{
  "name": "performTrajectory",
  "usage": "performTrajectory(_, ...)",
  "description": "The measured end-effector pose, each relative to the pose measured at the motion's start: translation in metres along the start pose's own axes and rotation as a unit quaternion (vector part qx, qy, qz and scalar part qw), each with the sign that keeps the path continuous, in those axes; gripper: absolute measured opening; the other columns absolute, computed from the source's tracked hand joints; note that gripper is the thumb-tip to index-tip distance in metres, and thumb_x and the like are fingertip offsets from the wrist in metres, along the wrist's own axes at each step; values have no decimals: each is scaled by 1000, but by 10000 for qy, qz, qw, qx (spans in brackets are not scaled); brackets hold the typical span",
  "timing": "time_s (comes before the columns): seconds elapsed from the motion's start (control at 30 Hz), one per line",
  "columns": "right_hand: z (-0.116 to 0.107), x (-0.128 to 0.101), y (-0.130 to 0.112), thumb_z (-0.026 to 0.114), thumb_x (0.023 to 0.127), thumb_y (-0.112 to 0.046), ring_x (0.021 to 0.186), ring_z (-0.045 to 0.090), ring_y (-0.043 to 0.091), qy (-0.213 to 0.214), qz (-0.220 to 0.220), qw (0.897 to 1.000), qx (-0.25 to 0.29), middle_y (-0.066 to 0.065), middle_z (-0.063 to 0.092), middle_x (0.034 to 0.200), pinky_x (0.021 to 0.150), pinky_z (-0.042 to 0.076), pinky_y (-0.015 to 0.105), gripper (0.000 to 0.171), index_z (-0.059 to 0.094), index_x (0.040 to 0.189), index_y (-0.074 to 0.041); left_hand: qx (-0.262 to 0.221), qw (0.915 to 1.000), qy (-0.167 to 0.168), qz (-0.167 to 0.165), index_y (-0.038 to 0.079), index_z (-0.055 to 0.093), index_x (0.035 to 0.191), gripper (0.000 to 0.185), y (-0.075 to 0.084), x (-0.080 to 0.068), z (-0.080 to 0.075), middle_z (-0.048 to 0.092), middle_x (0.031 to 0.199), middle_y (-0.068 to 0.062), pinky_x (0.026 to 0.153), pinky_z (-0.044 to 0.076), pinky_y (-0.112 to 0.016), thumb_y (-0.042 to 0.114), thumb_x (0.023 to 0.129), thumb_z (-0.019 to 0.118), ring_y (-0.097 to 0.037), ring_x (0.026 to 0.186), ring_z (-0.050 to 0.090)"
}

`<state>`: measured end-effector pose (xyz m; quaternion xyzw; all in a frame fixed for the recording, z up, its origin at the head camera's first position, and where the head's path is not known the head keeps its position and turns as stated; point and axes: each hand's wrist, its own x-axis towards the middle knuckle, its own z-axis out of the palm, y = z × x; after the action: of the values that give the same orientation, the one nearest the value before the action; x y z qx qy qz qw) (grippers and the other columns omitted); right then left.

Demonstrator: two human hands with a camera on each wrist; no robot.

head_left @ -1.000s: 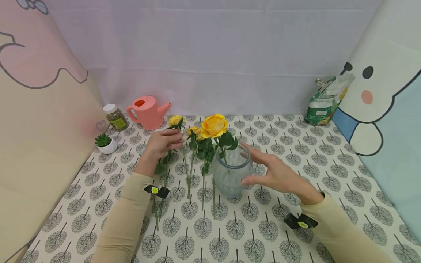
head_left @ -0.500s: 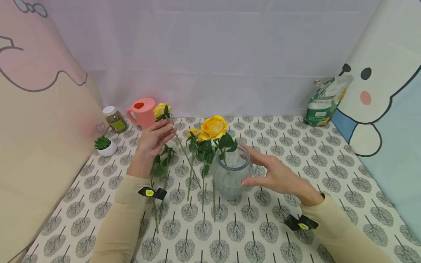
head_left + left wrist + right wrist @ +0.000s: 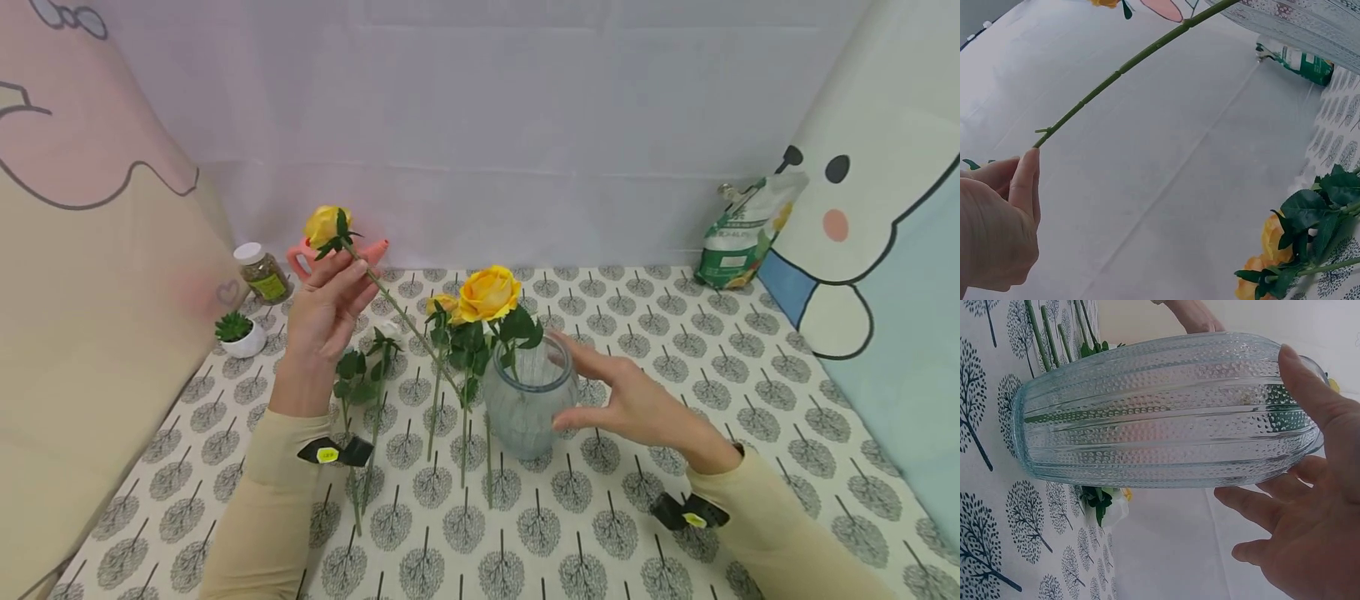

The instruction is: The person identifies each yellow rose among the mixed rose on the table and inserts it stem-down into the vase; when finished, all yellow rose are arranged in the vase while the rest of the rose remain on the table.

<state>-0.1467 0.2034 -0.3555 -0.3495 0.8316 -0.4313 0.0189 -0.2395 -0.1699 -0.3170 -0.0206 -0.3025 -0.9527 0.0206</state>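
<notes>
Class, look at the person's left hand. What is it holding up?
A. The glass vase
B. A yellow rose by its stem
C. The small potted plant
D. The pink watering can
B: the left hand pinches the stem just under the yellow rose, lifted above the table.

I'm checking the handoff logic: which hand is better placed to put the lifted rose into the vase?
Left. The left hand already pinches the lifted rose, while the right hand steadies the glass vase.

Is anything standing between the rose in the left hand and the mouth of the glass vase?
Yes. A big yellow rose already leans in the vase, its leaves over the mouth's left side, facing the held rose. The right hand steadies the vase's far side.
</notes>
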Motion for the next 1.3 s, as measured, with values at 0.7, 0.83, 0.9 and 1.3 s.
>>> performTrajectory(0.7,0,-1,-1,83,83,-24,133,49,34,10,44,10000,65,13,34,158,109,34,62,100,21,161,-21,-1396,9855,-601,749,-10,74,94,17,17,-34,29,71,92,-24,65,61,-40,-21,87,63,-37,75,73)
performTrajectory(0.83,0,-1,-1,83,83,-24,134,49,34,6,67,9999,124,14,37,156,108,32,64,100,20,161,-22,-1587,9819,-658,792,-11,73,94,16,20,-42,34,70,92,-25,66,61,-41,-21,87,62,-38,76,72)
performTrajectory(0.9,0,-1,-1,83,83,-23,134,49,35,12,70,9999,140,14,38,155,108,32,64,100,20,161,-22,-1690,9798,-734,782,-12,72,95,16,21,-45,37,69,92,-25,67,61,-41,-21,88,61,-39,76,72)
performTrajectory(1.3,0,-1,-1,82,83,-24,134,49,35,6,49,10000,68,13,36,156,109,33,62,99,20,161,-22,-1881,9715,-824,1188,-11,73,95,16,19,-60,47,70,92,-24,67,61,-42,-21,85,65,-37,77,72)
